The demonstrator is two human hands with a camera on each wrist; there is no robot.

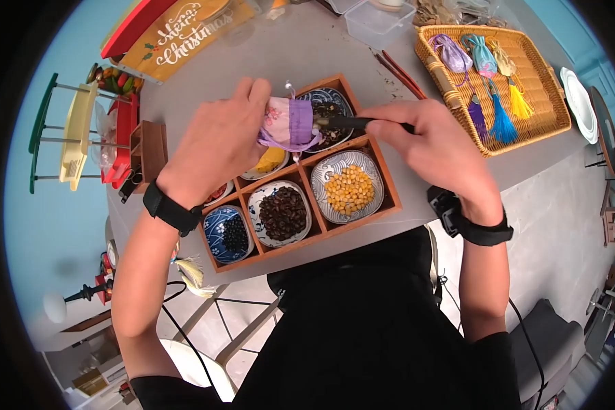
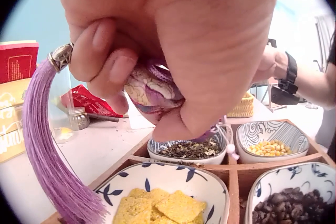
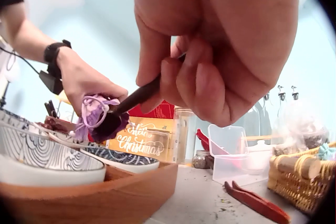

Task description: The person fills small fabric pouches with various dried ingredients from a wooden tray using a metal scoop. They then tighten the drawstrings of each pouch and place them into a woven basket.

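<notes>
My left hand (image 1: 215, 137) grips a pink and purple drawstring pouch (image 1: 301, 123) on its side, its mouth toward the right. A purple tassel (image 2: 50, 145) hangs beside that hand in the left wrist view. In my right hand (image 1: 434, 137) I hold a black spoon (image 3: 134, 99) by its handle, its head at the pouch's mouth. What lies inside the pouch is hidden. Both hands are above a divided wooden box (image 1: 393, 201). Beneath the spoon is a bowl of dark dried leaves (image 2: 191, 150); yellow crisp pieces (image 2: 157, 205) fill a bowl under the left hand.
Nearer in the box stand bowls of yellow corn kernels (image 1: 348, 190), brown beans (image 1: 282, 213) and black beans (image 1: 234, 234). A wicker tray (image 1: 540, 109) of tasselled pouches sits at right, with red tongs (image 1: 402, 74) beside it. A Christmas box (image 1: 184, 34) stands at back left.
</notes>
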